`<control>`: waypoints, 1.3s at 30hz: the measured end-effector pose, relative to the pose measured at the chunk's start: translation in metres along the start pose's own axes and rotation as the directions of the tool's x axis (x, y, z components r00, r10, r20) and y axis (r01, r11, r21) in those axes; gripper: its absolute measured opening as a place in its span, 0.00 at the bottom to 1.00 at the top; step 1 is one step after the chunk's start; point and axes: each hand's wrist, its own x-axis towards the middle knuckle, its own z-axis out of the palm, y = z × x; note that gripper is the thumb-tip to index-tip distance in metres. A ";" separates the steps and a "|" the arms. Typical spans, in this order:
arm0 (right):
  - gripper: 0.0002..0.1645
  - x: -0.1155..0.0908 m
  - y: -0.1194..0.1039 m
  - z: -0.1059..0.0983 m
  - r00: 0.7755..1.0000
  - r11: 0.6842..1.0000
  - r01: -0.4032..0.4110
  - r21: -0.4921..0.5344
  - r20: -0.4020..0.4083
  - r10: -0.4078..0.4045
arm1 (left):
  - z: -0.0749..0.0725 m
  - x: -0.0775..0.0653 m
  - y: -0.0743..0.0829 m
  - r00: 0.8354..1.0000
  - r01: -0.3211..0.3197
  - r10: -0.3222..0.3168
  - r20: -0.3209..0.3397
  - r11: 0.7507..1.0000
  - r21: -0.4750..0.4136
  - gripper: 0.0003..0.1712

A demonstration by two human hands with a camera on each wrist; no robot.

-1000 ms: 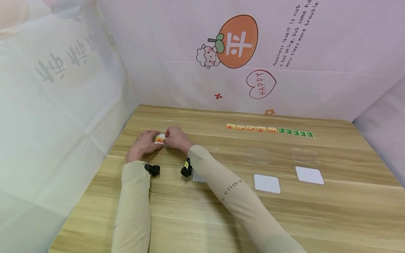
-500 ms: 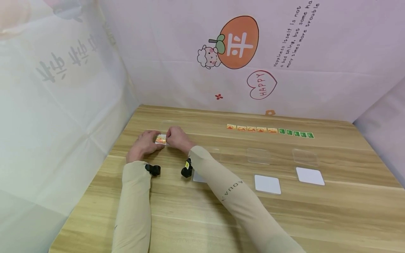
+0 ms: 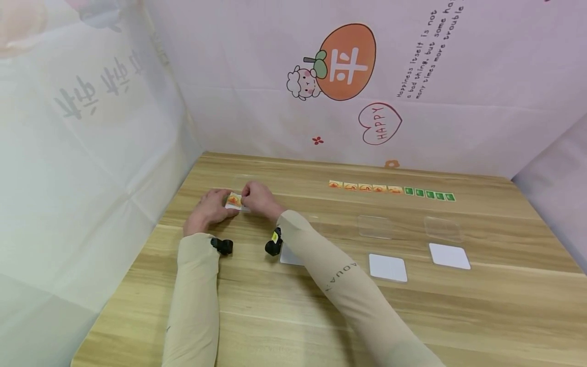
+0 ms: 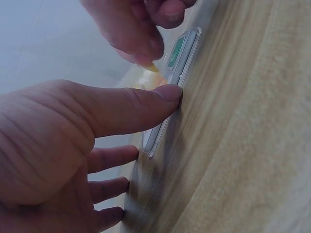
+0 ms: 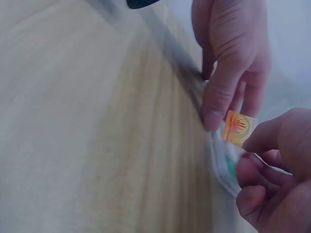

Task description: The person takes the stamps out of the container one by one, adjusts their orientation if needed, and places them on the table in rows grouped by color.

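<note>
A thin clear plastic case with a white insert lies on the wooden table at the far left. My left hand grips it across its left part, the thumb along the near edge. A green sticker shows on its right part. My right hand pinches the right edge of a small orange sticker between thumb and forefinger. The sticker stands tilted up over the case in the right wrist view; whether its lower edge touches the case cannot be told.
A row of orange stickers and green stickers lies at the back. White cards and clear covers lie to the right; another white card is partly under my right forearm. Fabric walls border the table.
My right hand has shifted slightly right and up, and the orange sticker has tilted up with it. My left hand has stayed in place on the case.
</note>
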 end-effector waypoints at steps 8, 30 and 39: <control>0.02 -0.002 -0.005 -0.009 1.000 0.998 -0.008 0.057 -0.013 0.009 | 0.002 0.002 0.000 1.000 0.017 -0.017 0.001 1.000 -0.002 0.42; 0.02 -0.003 0.008 -0.030 0.999 0.998 0.044 0.032 0.003 -0.045 | 0.001 0.001 -0.001 1.000 0.004 -0.004 0.000 1.000 -0.013 0.36; 0.05 -0.007 0.018 -0.036 0.999 0.991 0.038 0.128 -0.033 -0.034 | 0.001 0.002 0.000 1.000 0.013 -0.013 -0.004 1.000 -0.020 0.37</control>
